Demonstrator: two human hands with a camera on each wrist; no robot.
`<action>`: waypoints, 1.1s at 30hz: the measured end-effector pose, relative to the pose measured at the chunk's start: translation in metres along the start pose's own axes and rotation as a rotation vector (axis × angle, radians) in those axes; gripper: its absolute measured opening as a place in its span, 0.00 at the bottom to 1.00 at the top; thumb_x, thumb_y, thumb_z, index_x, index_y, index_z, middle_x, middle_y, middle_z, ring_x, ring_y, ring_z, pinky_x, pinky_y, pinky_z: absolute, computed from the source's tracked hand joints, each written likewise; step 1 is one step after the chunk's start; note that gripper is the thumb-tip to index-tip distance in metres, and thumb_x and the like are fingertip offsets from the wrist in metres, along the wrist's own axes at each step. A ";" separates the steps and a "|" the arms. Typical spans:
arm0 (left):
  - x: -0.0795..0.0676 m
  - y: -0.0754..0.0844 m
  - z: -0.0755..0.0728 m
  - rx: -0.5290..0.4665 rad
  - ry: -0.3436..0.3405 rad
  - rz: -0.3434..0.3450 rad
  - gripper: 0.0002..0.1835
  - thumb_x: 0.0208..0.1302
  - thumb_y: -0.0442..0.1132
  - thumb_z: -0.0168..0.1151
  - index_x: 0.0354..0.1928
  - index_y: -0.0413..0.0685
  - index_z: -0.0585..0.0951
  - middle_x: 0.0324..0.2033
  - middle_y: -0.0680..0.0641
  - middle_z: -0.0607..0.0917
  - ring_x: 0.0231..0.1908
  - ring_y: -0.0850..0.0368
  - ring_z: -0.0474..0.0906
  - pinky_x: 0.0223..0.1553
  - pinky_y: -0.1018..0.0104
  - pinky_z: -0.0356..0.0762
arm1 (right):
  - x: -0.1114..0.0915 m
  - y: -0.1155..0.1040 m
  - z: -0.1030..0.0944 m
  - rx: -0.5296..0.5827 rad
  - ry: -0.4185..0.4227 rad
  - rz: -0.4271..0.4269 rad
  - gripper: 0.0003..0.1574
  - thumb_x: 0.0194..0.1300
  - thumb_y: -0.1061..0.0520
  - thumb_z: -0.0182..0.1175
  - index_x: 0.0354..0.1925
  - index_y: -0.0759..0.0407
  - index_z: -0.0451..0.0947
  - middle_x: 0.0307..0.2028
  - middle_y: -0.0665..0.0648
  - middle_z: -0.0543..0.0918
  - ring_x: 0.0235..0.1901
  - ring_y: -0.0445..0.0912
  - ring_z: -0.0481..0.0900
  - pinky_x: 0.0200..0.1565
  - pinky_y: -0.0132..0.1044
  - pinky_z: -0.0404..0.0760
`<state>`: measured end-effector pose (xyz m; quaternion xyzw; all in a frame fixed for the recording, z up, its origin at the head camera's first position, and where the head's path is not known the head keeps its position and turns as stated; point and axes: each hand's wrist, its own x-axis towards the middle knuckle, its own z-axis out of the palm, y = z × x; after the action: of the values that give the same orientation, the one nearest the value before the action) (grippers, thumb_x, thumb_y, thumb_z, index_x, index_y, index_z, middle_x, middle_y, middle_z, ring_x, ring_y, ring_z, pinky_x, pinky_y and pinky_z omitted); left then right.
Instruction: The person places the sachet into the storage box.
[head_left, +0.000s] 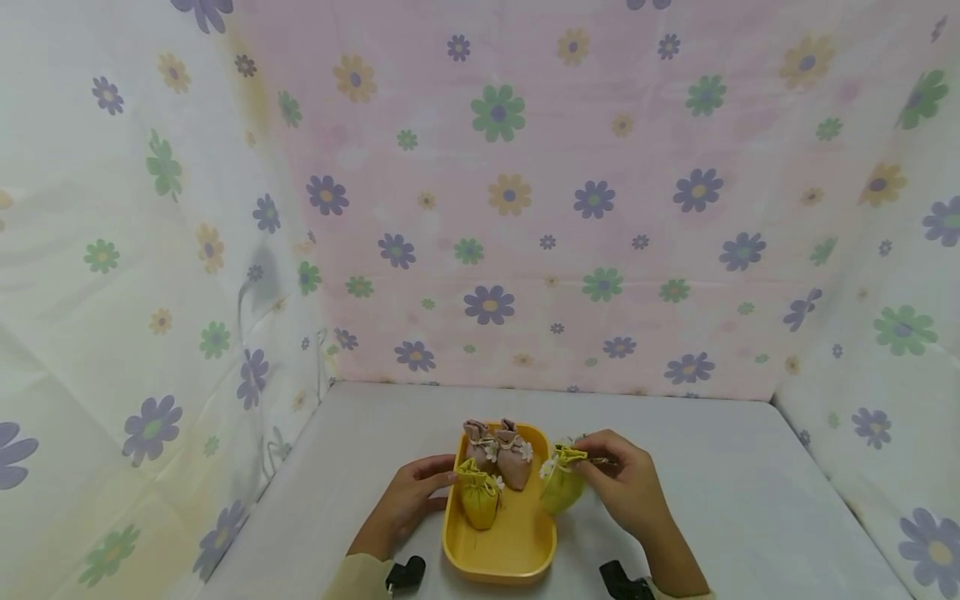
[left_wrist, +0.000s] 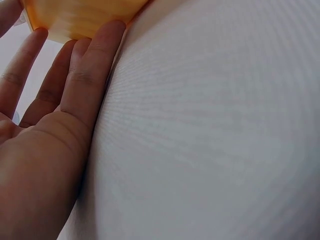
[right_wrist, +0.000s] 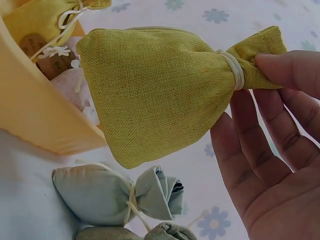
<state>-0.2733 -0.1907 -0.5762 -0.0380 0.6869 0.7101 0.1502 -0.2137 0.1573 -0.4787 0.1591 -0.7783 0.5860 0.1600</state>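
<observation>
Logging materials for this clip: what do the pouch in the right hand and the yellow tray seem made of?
Pouch: matte woven fabric, perhaps linen or burlap; a coarse weave shows up close. Tray: probably plastic, smooth with a soft sheen; rounded, seamless-looking walls suggest moulding.

There are two yellow pouches point(head_left: 562, 493), two pinkish pouches point(head_left: 514, 468), two greyish pouches point(right_wrist: 95, 195) — and one tray point(head_left: 510, 550).

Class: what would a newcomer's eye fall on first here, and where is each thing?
Most striking is the flowered backdrop, filling most of the head view. Low in the middle sits a yellow tray holding three pouches. At its right side, the right hand pinches a yellow-green pouch by the neck.
</observation>
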 end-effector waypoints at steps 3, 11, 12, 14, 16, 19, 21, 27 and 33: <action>0.000 0.000 0.000 0.003 -0.001 0.000 0.37 0.55 0.54 0.79 0.65 0.46 0.80 0.63 0.43 0.82 0.56 0.53 0.83 0.54 0.54 0.87 | 0.002 -0.002 0.003 0.001 -0.009 -0.008 0.10 0.65 0.64 0.71 0.41 0.49 0.86 0.41 0.50 0.87 0.44 0.48 0.88 0.43 0.33 0.89; 0.002 0.001 -0.003 -0.001 0.003 0.001 0.37 0.55 0.54 0.79 0.65 0.45 0.81 0.63 0.43 0.82 0.55 0.53 0.84 0.54 0.54 0.87 | 0.008 -0.002 0.015 0.019 -0.034 -0.009 0.12 0.63 0.65 0.72 0.41 0.49 0.86 0.41 0.51 0.87 0.43 0.46 0.88 0.43 0.34 0.90; 0.002 0.001 -0.004 0.000 0.003 0.001 0.37 0.55 0.54 0.79 0.65 0.46 0.81 0.63 0.43 0.82 0.55 0.53 0.84 0.54 0.54 0.87 | 0.009 -0.002 0.017 0.014 -0.038 -0.007 0.12 0.63 0.66 0.72 0.40 0.49 0.86 0.41 0.51 0.87 0.43 0.46 0.88 0.42 0.34 0.90; 0.001 0.001 -0.005 0.000 0.005 -0.001 0.37 0.55 0.54 0.79 0.66 0.46 0.81 0.63 0.43 0.82 0.55 0.53 0.84 0.54 0.54 0.87 | 0.010 -0.002 0.021 0.004 -0.046 0.000 0.13 0.62 0.66 0.72 0.40 0.48 0.86 0.41 0.50 0.86 0.42 0.45 0.88 0.42 0.34 0.90; 0.001 0.001 -0.005 0.003 0.010 -0.002 0.38 0.55 0.54 0.79 0.66 0.46 0.81 0.64 0.43 0.82 0.55 0.53 0.84 0.54 0.55 0.87 | 0.012 -0.003 0.024 -0.005 -0.058 0.010 0.15 0.62 0.66 0.72 0.40 0.46 0.86 0.41 0.49 0.86 0.42 0.43 0.88 0.42 0.34 0.90; 0.000 0.002 -0.006 0.001 0.013 -0.005 0.38 0.54 0.54 0.79 0.66 0.46 0.80 0.64 0.43 0.82 0.55 0.53 0.84 0.54 0.54 0.87 | 0.013 -0.003 0.029 -0.008 -0.084 0.011 0.16 0.63 0.66 0.71 0.40 0.45 0.85 0.41 0.48 0.86 0.43 0.43 0.88 0.42 0.34 0.90; 0.000 0.001 -0.007 0.001 0.012 -0.007 0.39 0.54 0.54 0.79 0.66 0.46 0.80 0.64 0.43 0.82 0.55 0.53 0.84 0.54 0.54 0.87 | 0.014 -0.003 0.031 -0.004 -0.104 -0.004 0.16 0.63 0.67 0.71 0.41 0.45 0.85 0.41 0.48 0.86 0.43 0.43 0.88 0.41 0.35 0.90; 0.001 0.000 -0.006 -0.003 0.004 -0.002 0.38 0.54 0.54 0.79 0.66 0.46 0.81 0.64 0.43 0.82 0.55 0.53 0.84 0.54 0.54 0.87 | 0.016 -0.001 0.038 0.000 -0.144 -0.040 0.16 0.64 0.66 0.70 0.42 0.43 0.85 0.41 0.47 0.86 0.43 0.43 0.88 0.41 0.36 0.90; 0.003 -0.002 -0.003 -0.013 -0.011 -0.008 0.37 0.55 0.53 0.79 0.65 0.45 0.81 0.63 0.42 0.82 0.55 0.52 0.84 0.54 0.54 0.87 | 0.011 0.000 0.040 -0.053 -0.173 -0.003 0.17 0.65 0.65 0.70 0.41 0.40 0.85 0.41 0.44 0.85 0.43 0.41 0.86 0.42 0.32 0.89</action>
<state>-0.2765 -0.1932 -0.5788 -0.0377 0.6811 0.7142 0.1567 -0.2263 0.1179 -0.4841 0.2058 -0.8043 0.5490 0.0973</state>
